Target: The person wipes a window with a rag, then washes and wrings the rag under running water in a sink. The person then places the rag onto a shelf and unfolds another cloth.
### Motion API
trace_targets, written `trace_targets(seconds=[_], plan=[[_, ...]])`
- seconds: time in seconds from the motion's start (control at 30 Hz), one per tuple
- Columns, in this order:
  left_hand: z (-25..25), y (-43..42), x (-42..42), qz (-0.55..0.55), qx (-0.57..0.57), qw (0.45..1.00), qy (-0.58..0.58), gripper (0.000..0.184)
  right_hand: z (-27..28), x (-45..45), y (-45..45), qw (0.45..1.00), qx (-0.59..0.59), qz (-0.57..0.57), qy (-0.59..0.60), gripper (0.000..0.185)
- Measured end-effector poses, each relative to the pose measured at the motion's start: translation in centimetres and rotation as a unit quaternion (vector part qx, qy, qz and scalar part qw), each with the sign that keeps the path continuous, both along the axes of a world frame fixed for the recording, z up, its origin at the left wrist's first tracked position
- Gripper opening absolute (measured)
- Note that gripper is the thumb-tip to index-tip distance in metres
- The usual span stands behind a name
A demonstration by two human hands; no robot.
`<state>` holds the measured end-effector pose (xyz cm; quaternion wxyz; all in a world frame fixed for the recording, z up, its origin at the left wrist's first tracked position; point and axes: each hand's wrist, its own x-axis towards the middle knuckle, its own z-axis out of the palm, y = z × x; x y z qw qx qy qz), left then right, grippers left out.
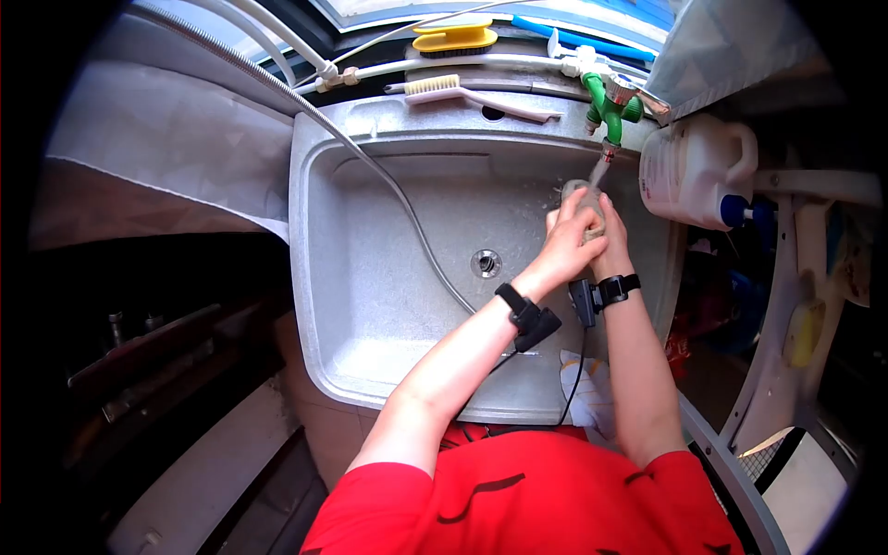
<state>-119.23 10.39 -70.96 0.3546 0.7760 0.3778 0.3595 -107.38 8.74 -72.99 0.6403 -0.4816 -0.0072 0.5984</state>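
Observation:
My left hand [566, 242] and my right hand [611, 236] are close together at the right side of the grey sink [370, 361]. Both are closed around a bunched greyish-beige cloth [575, 188], with the left fingers over its top. Much of the cloth is hidden by my fingers. Just above, a green tap [608, 113] runs a stream of water [600, 172] onto the cloth and hands. Each wrist wears a black strap with a small device.
A pale brush [481, 99] lies on the sink's back ledge, below a yellow brush [455, 37]. A white jug [696, 171] stands right of the sink. A metal hose [404, 199] crosses the basin near the drain [487, 264]. A white cloth [589, 393] lies at the front edge.

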Motion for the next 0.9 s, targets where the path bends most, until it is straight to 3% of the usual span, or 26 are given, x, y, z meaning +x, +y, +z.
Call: trace_targets(seconds=[0.07, 0.1, 0.13, 0.2, 0.27, 0.3, 0.33, 0.4, 0.43, 0.5, 0.53, 0.57, 0.6, 0.63, 0.67, 0.73, 0.77, 0.8, 0.9], plan=[[0.3, 2.0, 0.0, 0.031, -0.082, 0.996, 0.013, 0.023, -0.1, -2.1, 0.8, 0.998, -0.012, -0.063, -0.013, 0.032], [-0.1, 3.1, -0.4, 0.083, -0.117, 0.989, -0.037, 0.018, -0.2, -2.8, 0.7, 0.999, -0.010, -0.035, -0.022, 0.030], [-0.5, 4.2, -0.5, 0.153, -0.236, 0.955, -0.098, 0.016, 0.6, -3.3, 0.2, 0.999, -0.011, -0.011, -0.032, 0.029], [-1.6, 5.1, -1.2, 0.182, -0.279, 0.938, -0.097, 0.023, 1.6, -3.0, -0.7, 0.999, 0.002, 0.042, -0.002, 0.027], [-7.9, 6.8, -1.6, 0.150, -0.455, 0.829, -0.288, 0.025, 1.8, -2.3, -0.6, 0.995, -0.016, 0.043, 0.088, 0.026], [-7.0, 7.0, -3.0, 0.110, -0.562, 0.730, -0.374, 0.029, 3.0, -2.0, -0.9, 0.994, -0.009, 0.049, 0.094, 0.027], [-5.2, 6.8, -4.1, 0.128, -0.553, 0.730, -0.380, 0.033, 3.5, -1.4, -1.2, 0.995, -0.010, 0.047, 0.092, 0.027], [-4.0, 6.9, -7.3, 0.019, -0.581, 0.698, -0.418, 0.039, 3.9, 0.0, -2.0, 0.996, -0.009, 0.021, 0.083, 0.026], [-2.6, 6.2, -7.7, 0.019, -0.583, 0.697, -0.417, 0.039, 1.5, 2.0, -3.0, 0.989, 0.055, 0.070, 0.117, 0.025], [0.5, 5.2, -8.5, 0.036, -0.512, 0.806, -0.296, 0.048, 3.0, 1.3, -2.9, 0.989, 0.053, 0.063, 0.120, 0.022], [0.1, 5.1, -9.2, 0.001, -0.520, 0.826, -0.217, 0.067, 3.7, 0.7, -2.7, 0.990, 0.049, 0.054, 0.122, 0.019], [-0.4, 4.7, -9.1, -0.028, -0.380, 0.917, -0.119, 0.077, 3.9, 0.3, -2.6, 0.990, 0.048, 0.052, 0.124, 0.019], [-0.9, 4.3, -8.8, -0.058, -0.226, 0.972, -0.019, 0.086, 4.0, 0.0, -2.3, 0.989, 0.043, 0.039, 0.138, 0.017], [-0.3, 3.3, -8.4, -0.075, -0.187, 0.977, 0.075, 0.098, 4.0, -0.2, -2.1, 0.987, 0.038, 0.026, 0.151, 0.016], [0.0, 3.2, -8.2, -0.067, -0.182, 0.978, 0.075, 0.097, 3.9, -0.4, -2.0, 0.988, 0.037, 0.027, 0.150, 0.016], [0.8, 1.7, -6.5, -0.066, -0.061, 0.978, 0.186, 0.092, 3.7, -0.9, -1.6, 0.985, 0.032, 0.028, 0.164, 0.014], [0.3, 1.5, -5.9, 0.001, 0.026, 0.992, 0.125, 0.064, 3.9, -0.9, -1.5, 0.983, 0.042, 0.047, 0.170, 0.016], [-0.7, 2.0, -5.8, 0.003, 0.026, 0.992, 0.124, 0.064, 4.1, -0.8, -1.7, 0.984, 0.041, 0.049, 0.168, 0.016], [-2.9, 3.1, -5.4, -0.026, -0.282, 0.954, -0.098, 0.027, 6.5, -0.5, -1.8, 0.989, 0.037, 0.136, 0.050, 0.034]])
